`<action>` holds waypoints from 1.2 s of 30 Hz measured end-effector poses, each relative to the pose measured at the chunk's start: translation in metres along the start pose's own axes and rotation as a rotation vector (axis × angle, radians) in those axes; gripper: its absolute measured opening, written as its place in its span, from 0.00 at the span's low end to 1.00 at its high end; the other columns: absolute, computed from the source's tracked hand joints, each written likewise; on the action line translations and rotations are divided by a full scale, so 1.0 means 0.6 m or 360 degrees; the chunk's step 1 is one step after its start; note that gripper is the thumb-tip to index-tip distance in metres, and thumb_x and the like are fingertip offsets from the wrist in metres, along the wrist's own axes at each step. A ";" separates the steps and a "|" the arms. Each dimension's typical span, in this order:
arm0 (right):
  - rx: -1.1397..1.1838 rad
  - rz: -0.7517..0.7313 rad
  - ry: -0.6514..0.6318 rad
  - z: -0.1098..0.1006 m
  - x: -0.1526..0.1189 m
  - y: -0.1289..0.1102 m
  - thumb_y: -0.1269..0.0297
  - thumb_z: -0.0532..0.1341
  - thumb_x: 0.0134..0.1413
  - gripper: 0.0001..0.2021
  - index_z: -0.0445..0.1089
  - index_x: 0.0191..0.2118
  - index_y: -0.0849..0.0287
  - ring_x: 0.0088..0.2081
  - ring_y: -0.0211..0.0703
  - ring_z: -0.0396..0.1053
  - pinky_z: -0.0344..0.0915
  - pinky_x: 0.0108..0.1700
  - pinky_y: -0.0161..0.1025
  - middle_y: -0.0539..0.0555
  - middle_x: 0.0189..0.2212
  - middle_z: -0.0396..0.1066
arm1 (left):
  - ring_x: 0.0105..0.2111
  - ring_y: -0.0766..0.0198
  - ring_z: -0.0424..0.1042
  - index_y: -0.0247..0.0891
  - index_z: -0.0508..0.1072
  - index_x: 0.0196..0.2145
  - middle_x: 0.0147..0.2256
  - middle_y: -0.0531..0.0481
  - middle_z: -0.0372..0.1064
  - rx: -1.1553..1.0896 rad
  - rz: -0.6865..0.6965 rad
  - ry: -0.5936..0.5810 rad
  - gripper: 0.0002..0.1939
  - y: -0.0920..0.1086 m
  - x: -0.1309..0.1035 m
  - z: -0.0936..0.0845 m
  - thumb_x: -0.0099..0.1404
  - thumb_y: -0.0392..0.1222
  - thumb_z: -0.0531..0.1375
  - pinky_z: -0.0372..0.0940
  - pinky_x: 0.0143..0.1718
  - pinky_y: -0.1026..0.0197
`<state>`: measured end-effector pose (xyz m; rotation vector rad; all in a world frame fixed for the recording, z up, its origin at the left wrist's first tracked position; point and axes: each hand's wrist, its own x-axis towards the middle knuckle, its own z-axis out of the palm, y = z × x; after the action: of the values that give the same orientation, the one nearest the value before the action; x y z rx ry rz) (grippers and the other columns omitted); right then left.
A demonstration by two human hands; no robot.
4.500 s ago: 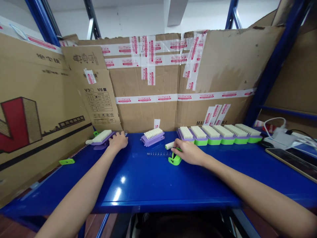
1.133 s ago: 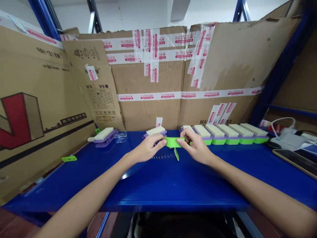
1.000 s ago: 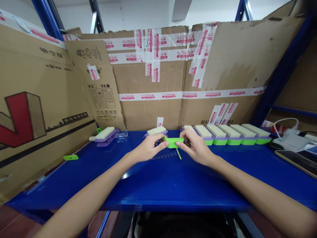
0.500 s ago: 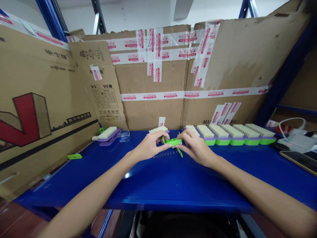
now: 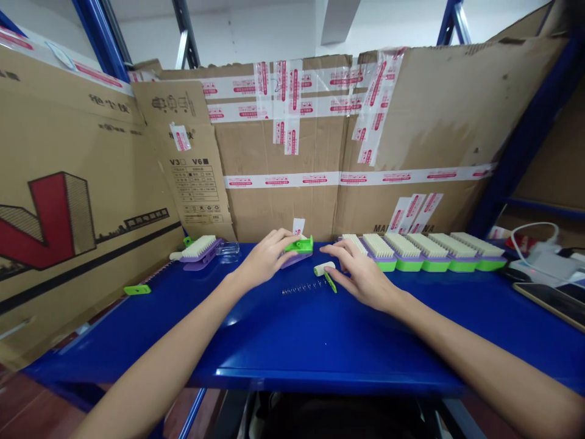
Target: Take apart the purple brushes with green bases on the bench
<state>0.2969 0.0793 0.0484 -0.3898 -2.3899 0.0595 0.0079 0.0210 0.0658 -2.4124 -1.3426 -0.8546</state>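
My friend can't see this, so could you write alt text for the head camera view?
A left hand holds a green part above a blue table; the right hand, fingers apart, is beside a white cylinder and a spring. Six brushes sit bristles-up in a row at right.

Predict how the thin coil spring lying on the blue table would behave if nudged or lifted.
The spring is probably light and flexible, given its thin wire and spaced coils. Nudged sideways, it might roll or slide, since its outline is round and the table looks glossy.

Blue table before taped cardboard.
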 end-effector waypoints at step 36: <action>0.0206 0.0196 0.0003 0.010 -0.002 0.020 0.58 0.56 0.76 0.20 0.60 0.68 0.50 0.31 0.40 0.68 0.70 0.38 0.45 0.57 0.50 0.68 | 0.54 0.40 0.71 0.38 0.74 0.60 0.55 0.33 0.72 0.1220 -0.1165 -0.0313 0.22 -0.231 -0.110 -0.054 0.74 0.33 0.49 0.66 0.52 0.44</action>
<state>0.2968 0.0906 0.0415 -0.4748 -2.3428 0.2683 -0.1466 0.0353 0.0430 -1.4371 -2.1700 -0.1344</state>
